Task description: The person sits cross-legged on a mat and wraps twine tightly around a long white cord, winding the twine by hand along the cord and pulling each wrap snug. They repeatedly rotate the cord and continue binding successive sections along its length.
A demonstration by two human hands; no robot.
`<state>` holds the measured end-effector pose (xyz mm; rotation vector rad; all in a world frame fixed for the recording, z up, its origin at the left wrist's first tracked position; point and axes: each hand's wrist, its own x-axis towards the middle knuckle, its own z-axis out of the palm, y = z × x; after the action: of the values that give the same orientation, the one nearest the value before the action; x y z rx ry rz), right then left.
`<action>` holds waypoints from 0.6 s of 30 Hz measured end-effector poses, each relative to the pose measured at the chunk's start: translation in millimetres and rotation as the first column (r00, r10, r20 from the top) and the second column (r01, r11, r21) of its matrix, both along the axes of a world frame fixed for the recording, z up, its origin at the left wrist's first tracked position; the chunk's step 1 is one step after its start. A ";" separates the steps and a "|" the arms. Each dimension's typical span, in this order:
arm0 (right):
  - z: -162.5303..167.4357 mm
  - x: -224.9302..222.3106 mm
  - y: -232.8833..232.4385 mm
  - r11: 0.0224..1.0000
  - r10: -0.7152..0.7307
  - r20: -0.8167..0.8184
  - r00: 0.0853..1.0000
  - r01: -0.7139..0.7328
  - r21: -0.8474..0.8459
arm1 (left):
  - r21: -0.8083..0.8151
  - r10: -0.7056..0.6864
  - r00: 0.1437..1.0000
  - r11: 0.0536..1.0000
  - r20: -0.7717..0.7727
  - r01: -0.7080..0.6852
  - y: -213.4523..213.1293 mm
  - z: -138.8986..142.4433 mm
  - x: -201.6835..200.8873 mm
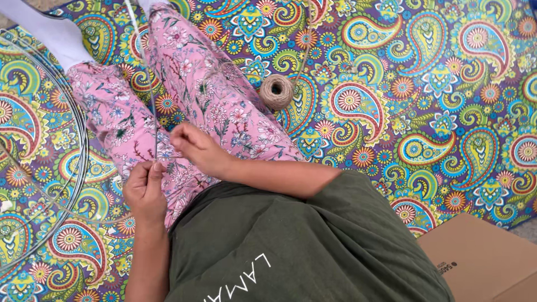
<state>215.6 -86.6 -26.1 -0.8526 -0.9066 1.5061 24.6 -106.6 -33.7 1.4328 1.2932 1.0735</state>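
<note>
Wire rod [152,100], thin and pale, runs almost vertically through the left-centre of the view, its long axis reaching from the top edge near the knees down to the two hands in the lap; the lower end points toward the person's body, the upper end away from it. At far left, several large wire hoops [84,146] lie flat on the paisley-patterned cloth [425,112], their arcs curving from the upper left down past the left leg. Next to them, the left hand [144,191] is closed, thumb and fingers pinched on the rod's lower end, just above the dark green shirt [291,246]. Both legs, in pink floral trousers [218,95] with white socks [56,33], stretch away toward the top of the view, and the rod lies over them between the two thighs. Just right of the rod, the right hand [200,150] rests on the right thigh, fingers curled and tips pinched beside the rod; a short fine strand appears to run from it across to the rod, though whether it is twine cannot be told. Further right, a ball of brown jute twine [276,92] sits on the cloth, touching the right leg's outer edge. At the lower right corner, a brown cardboard box [481,263] lies partly out of view, well apart from both hands.
</note>
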 end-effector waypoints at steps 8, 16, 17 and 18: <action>16.0 -0.3 -3.7 0.849 -0.322 0.703 0.634 -0.134 0.510 | -0.123 -0.002 0.961 0.992 0.276 0.037 11.1 0.2 -6.4; 24.6 -5.0 -0.9 0.783 -0.476 0.734 0.484 -0.146 0.604 | -0.164 0.082 0.943 0.986 0.323 -0.029 31.1 -1.7 -1.7; 25.6 -6.3 0.2 0.784 -0.475 0.740 0.476 -0.154 0.601 | -0.155 0.083 0.936 0.987 0.341 -0.031 34.1 0.1 -1.7; 27.1 -7.7 1.5 0.773 -0.500 0.730 0.465 -0.140 0.619 | -0.149 0.088 0.930 0.988 0.357 -0.037 36.3 2.8 -2.4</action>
<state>208.0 -85.1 1.0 -1.1828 -1.8642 0.3486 22.2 -70.3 -30.9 1.0347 1.1254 1.2001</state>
